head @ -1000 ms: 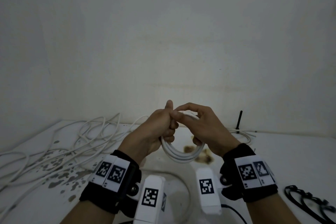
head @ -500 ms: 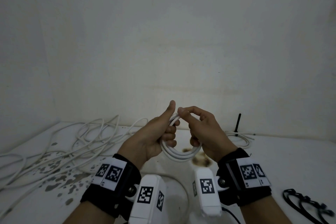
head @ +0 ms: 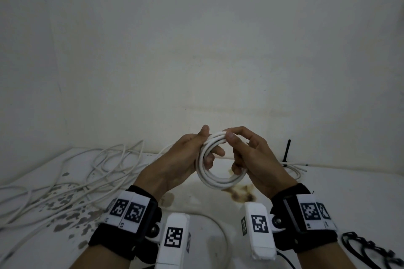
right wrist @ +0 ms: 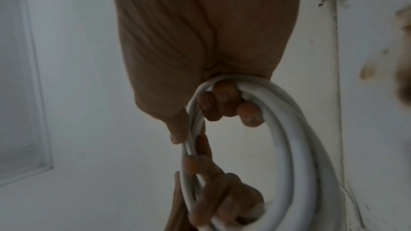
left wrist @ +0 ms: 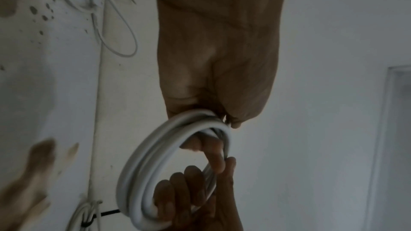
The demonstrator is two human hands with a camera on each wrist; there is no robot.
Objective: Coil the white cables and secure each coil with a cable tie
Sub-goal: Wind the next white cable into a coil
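Note:
A coil of white cable (head: 215, 176) with several loops hangs in the air between both hands, above the white table (head: 341, 194). My left hand (head: 196, 148) grips its left side, fingers curled through the ring and thumb up along the top. My right hand (head: 242, 148) pinches the top of the coil with thumb and forefinger, while its other fingers curl round the right side. The wrist views show the coil (left wrist: 155, 168) (right wrist: 284, 129) wrapped by curled fingers. No tie shows on this coil.
A tangle of loose white cables (head: 72, 172) sprawls over the stained left part of the table. At the back right lies a tied white coil (head: 295, 168) with a black cable tie (head: 286, 152) standing up. More black ties (head: 371, 249) lie at the near right edge.
Both hands have risen a little with the coil. The right thumb and forefinger have slid along the top loops, and the coil looks neater and rounder.

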